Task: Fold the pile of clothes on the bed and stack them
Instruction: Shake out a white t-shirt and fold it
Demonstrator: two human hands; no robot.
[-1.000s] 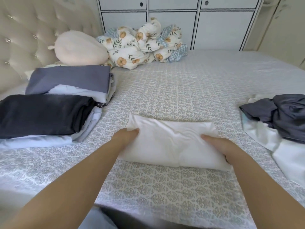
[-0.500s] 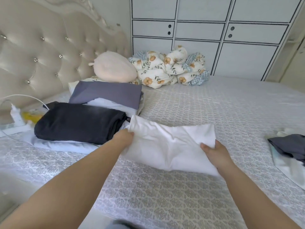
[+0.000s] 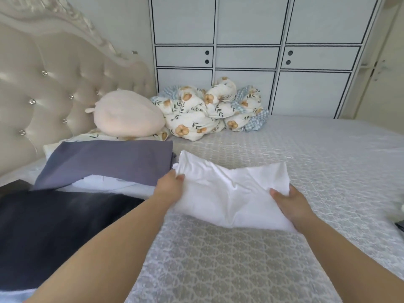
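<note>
**Folded white garment held in both hands beside the stacks**

At the far left, the tufted headboard (image 3: 50, 88) rises behind the bed (image 3: 240, 259). In front of it lie two piles of folded clothes: a near one topped by a black garment (image 3: 54, 224), and behind it one topped by a grey-purple garment (image 3: 109, 162) over white pieces. A pale plush cushion (image 3: 126, 114) sits behind those, next to a bunched floral quilt (image 3: 209, 110) against the white wardrobe (image 3: 251, 57).

The left hand (image 3: 169, 186) grips the left end of the folded white garment (image 3: 231, 193), fingers curled round the cloth just beside the grey-purple pile. The garment spans between the hands, its far corner reaching toward that pile, above the patterned bedspread; whether its underside touches the bed cannot be told. The right hand (image 3: 293, 204) holds the right end, thumb on top and fingers tucked beneath, clamped on the fabric. At the right edge a scrap of dark and pale clothing (image 3: 401, 217) barely shows.
</note>
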